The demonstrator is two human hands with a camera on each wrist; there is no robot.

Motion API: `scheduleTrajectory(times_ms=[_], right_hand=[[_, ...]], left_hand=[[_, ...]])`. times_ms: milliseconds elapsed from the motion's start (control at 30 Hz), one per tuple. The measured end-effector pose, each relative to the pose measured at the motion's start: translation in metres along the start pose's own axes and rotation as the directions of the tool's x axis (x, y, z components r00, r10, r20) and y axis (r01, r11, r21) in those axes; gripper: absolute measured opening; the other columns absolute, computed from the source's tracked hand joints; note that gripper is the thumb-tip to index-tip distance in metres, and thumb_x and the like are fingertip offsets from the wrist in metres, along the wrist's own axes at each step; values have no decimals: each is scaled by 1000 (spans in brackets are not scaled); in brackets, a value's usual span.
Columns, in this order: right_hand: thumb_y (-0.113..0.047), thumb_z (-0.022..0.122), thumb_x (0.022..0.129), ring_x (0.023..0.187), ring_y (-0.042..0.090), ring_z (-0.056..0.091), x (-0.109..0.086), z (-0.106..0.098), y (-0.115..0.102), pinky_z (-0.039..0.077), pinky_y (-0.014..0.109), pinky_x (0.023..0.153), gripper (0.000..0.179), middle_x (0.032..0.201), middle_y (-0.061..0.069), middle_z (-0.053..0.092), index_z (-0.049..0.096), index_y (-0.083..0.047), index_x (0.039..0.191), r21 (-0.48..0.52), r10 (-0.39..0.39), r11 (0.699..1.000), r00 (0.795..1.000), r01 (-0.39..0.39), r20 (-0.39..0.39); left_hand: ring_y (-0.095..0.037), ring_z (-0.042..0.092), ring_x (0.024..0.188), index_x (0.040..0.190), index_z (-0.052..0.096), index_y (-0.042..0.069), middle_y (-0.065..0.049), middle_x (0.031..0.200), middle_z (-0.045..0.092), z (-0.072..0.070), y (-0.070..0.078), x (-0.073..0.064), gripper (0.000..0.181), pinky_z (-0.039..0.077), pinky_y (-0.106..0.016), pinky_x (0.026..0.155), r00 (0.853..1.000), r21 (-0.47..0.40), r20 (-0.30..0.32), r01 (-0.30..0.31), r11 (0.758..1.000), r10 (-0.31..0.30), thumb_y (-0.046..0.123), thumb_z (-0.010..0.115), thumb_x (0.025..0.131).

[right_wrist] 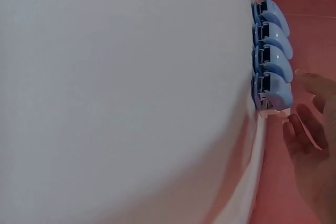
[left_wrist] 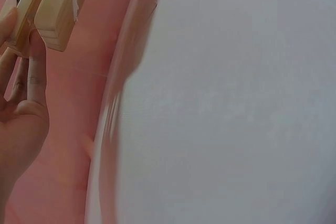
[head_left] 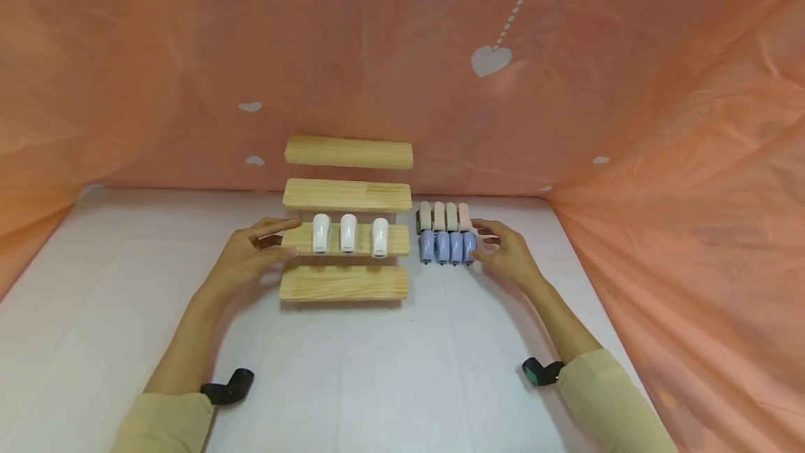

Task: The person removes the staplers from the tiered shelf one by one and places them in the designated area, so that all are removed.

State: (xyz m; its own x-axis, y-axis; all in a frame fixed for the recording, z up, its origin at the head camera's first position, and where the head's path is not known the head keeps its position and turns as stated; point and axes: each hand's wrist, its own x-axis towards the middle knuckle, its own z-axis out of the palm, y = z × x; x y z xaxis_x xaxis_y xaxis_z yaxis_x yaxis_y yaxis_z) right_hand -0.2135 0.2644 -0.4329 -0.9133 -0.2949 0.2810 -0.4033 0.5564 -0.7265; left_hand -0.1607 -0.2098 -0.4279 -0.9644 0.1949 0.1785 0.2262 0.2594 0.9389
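Observation:
My left hand (head_left: 247,257) holds the left end of a wooden shelf board (left_wrist: 31,14), thumb on one side and fingers on the other. Three white staplers (head_left: 348,235) stand in a row on that board, part of a tiered wooden rack. My right hand (head_left: 508,254), fingers spread and loosely bent, is beside the right end of a row of blue staplers (head_left: 455,248). In the right wrist view its fingertips (right_wrist: 300,73) are close to the nearest blue stapler (right_wrist: 275,92), with nothing gripped. Behind the blue row stand several pink and grey-beige staplers (head_left: 438,216).
Bare boards lie above and below the white staplers, such as the lowest board (head_left: 344,284) and the top board (head_left: 349,152). A white table (head_left: 402,376) spreads under everything. Orange cloth (head_left: 402,54) with white hearts hangs behind and along the sides.

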Motion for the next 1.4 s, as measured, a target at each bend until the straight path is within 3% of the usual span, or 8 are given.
scheduleTrajectory(times_ms=[133,267,500,1100,1400], right_hand=[[11,80,76,111,44,61,1,0,-12,51,53,95,56,123,26,63,60,8,128,4,-84,996,996,84,-28],[15,77,75,107,49,60,-1,0,-39,50,60,94,52,118,31,63,60,13,125,22,-160,987,986,161,-36],[17,77,74,103,50,61,-6,2,-78,50,58,93,50,114,30,64,60,16,121,45,-196,979,980,197,-22],[13,80,74,103,36,64,2,32,-115,54,49,92,51,116,24,66,62,12,122,114,-296,950,955,291,30],[13,78,76,105,40,64,7,44,-126,54,50,92,50,118,28,64,60,14,123,160,-340,931,939,327,59]], left_hand=[[-10,51,119,135,62,7,-6,128,59,0,0,1,50,44,-15,98,1000,7,-5,-5,1000,5,17,77,89],[-10,51,118,135,62,6,-4,127,59,-1,0,1,49,44,-15,97,1000,3,-9,-7,1000,7,16,77,89],[-10,51,118,135,61,4,-4,127,59,1,0,1,50,45,-17,98,1000,-22,-3,-13,1000,13,14,76,89],[-8,50,120,135,61,3,-7,127,59,-1,-1,-1,49,43,-16,101,999,-15,-10,-39,999,39,12,76,89],[-7,50,121,135,61,3,-4,127,59,-2,-1,0,49,43,-14,99,999,-6,-7,-39,999,39,12,76,89]])
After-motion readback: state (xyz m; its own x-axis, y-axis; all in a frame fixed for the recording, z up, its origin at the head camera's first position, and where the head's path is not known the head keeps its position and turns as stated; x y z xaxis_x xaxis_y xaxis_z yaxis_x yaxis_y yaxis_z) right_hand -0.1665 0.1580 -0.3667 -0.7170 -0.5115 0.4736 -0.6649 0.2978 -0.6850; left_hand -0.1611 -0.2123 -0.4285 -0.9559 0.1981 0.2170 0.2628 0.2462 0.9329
